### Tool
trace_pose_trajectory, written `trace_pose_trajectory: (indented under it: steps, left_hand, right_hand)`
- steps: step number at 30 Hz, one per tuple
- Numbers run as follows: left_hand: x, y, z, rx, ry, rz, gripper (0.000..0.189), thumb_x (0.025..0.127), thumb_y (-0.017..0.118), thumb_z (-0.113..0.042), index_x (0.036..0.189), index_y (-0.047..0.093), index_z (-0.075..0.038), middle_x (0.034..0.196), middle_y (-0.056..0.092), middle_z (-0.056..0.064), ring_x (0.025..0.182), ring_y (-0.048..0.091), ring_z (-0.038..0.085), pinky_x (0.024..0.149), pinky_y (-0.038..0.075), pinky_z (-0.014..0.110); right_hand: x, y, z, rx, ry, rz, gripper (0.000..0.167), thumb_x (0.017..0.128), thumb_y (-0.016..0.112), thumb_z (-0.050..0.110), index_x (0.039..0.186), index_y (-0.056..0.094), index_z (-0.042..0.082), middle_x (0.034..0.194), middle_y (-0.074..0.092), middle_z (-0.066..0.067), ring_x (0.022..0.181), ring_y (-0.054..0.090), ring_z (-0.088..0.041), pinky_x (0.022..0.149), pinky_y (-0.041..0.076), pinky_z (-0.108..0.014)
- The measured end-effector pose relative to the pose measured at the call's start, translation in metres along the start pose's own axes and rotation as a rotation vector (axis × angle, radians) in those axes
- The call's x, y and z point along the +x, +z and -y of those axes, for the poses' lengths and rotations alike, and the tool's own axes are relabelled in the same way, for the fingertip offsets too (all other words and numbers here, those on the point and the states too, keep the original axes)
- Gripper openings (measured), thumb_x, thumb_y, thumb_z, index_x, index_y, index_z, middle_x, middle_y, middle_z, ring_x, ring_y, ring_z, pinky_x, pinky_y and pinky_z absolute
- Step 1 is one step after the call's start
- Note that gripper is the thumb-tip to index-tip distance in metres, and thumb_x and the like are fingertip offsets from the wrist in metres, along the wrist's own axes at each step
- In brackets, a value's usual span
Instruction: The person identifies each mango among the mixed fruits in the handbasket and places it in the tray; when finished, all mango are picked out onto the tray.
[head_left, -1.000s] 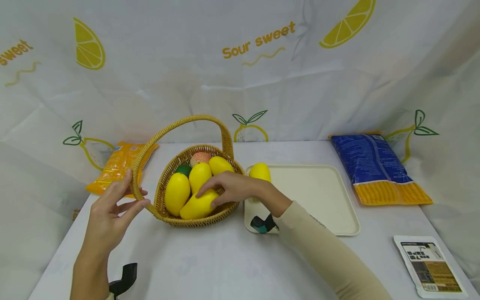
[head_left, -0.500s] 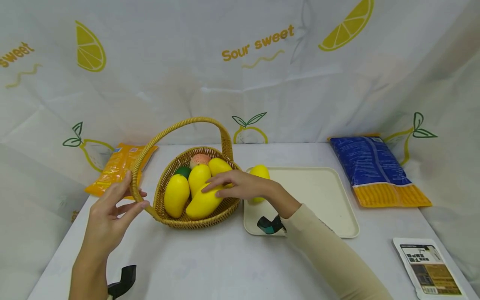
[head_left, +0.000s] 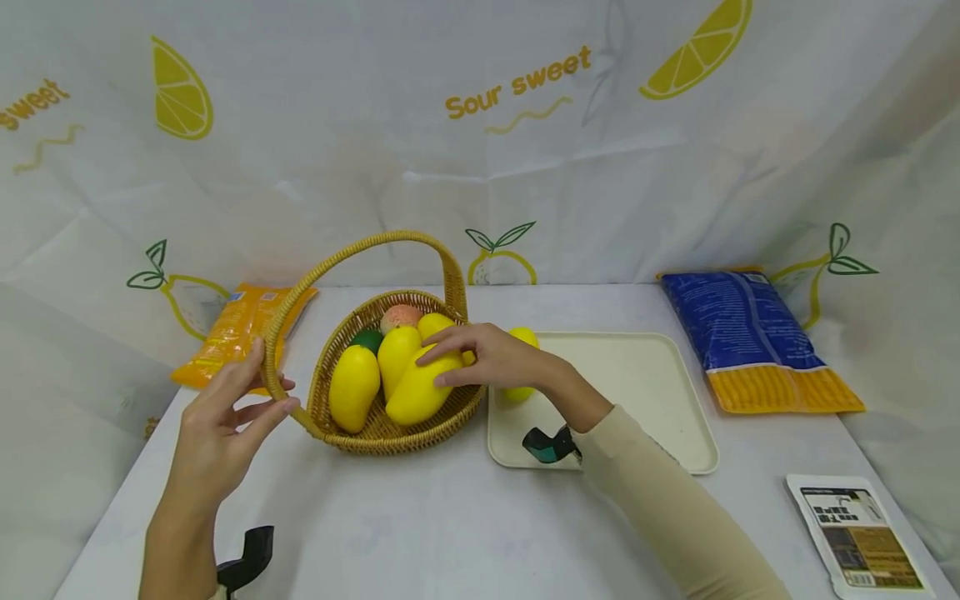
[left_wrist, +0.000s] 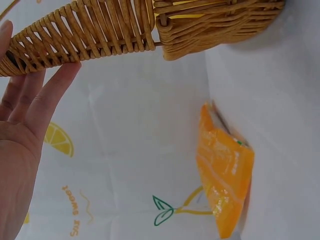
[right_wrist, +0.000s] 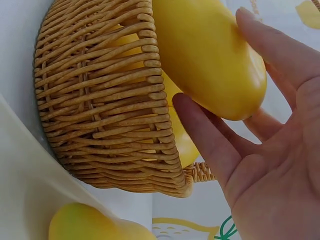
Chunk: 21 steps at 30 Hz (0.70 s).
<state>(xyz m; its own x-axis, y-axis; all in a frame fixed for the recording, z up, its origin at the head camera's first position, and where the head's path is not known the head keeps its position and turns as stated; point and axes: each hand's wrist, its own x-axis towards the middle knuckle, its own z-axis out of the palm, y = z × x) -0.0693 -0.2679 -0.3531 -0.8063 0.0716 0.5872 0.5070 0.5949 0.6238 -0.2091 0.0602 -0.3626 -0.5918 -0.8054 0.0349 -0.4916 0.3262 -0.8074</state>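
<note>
My left hand (head_left: 217,433) grips the side of the arched handle (left_wrist: 90,30) of a wicker basket (head_left: 375,447). Between thumb and fingers, my right hand (head_left: 498,362) holds a yellow mango (head_left: 416,398) by its right end, tilted above the basket's right part. The right wrist view shows this mango (right_wrist: 210,55) over the woven rim, thumb on one side and fingers on the other. Still in the basket are another mango (head_left: 354,387) at the left, more yellow fruit (head_left: 397,350), a dark green fruit (head_left: 367,339) and a pinkish round fruit (head_left: 401,317).
Right of the basket lies a cream tray (head_left: 622,408), with a yellow mango (head_left: 519,393) at its left side, partly behind my right hand. An orange bag (head_left: 232,333) lies back left, a blue-and-orange bag (head_left: 750,342) back right, and a white packet (head_left: 858,533) front right.
My right hand has moved right and slightly up, and the mango it holds has shifted the same way within the basket. The left hand stays on the handle.
</note>
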Motion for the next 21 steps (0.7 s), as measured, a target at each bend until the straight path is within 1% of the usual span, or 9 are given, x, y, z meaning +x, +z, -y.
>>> trace_pose_trajectory:
  steps: [3, 10, 12, 17, 21]
  left_hand:
    - [0.001, -0.001, 0.0, -0.007, -0.024, 0.011, 0.095, 0.069, 0.075, 0.029, 0.153, 0.043, -0.004, 0.112, 0.06, -0.021, 0.104, 0.063, -0.009, 0.082, 0.056, 0.005]
    - [0.001, 0.0, 0.0, 0.001, 0.013, 0.008, 0.094, 0.071, 0.075, 0.027, 0.153, 0.042, -0.003, 0.111, 0.059, -0.02, 0.103, 0.063, -0.01, 0.081, 0.056, 0.005]
    - [0.001, 0.0, 0.0, -0.001, 0.009, 0.01, 0.094, 0.07, 0.075, 0.027, 0.153, 0.042, -0.003, 0.112, 0.059, -0.021, 0.103, 0.063, -0.009, 0.081, 0.056, 0.005]
    - [0.002, -0.001, -0.001, 0.003, 0.014, 0.004, 0.094, 0.07, 0.076, 0.027, 0.152, 0.043, -0.003, 0.113, 0.058, -0.023, 0.103, 0.064, -0.009, 0.081, 0.056, 0.005]
    - [0.001, 0.0, -0.001, 0.007, 0.02, 0.002, 0.093, 0.071, 0.076, 0.025, 0.153, 0.043, -0.004, 0.113, 0.059, -0.021, 0.102, 0.064, -0.009, 0.08, 0.056, 0.005]
  right_hand:
    - [-0.001, -0.001, -0.001, 0.011, -0.002, -0.009, 0.034, 0.09, 0.079, 0.023, 0.124, 0.074, 0.019, 0.148, 0.059, -0.006, 0.145, 0.048, -0.025, 0.123, 0.041, -0.047]
    - [-0.003, -0.008, -0.004, 0.003, 0.009, -0.013, 0.033, 0.087, 0.082, 0.023, 0.119, 0.074, 0.023, 0.147, 0.059, -0.002, 0.145, 0.048, -0.024, 0.121, 0.043, -0.044]
    - [-0.005, -0.011, -0.003, 0.005, 0.011, -0.02, 0.033, 0.087, 0.083, 0.023, 0.119, 0.074, 0.023, 0.147, 0.059, -0.003, 0.144, 0.048, -0.023, 0.117, 0.047, -0.042]
    - [-0.011, -0.019, 0.001, 0.041, 0.01, -0.036, 0.034, 0.088, 0.082, 0.02, 0.121, 0.073, 0.019, 0.15, 0.053, -0.009, 0.14, 0.051, -0.026, 0.097, 0.061, -0.035]
    - [-0.017, -0.027, 0.003, 0.071, -0.003, -0.057, 0.035, 0.089, 0.08, 0.016, 0.123, 0.073, 0.014, 0.148, 0.051, -0.014, 0.137, 0.052, -0.028, 0.096, 0.063, -0.035]
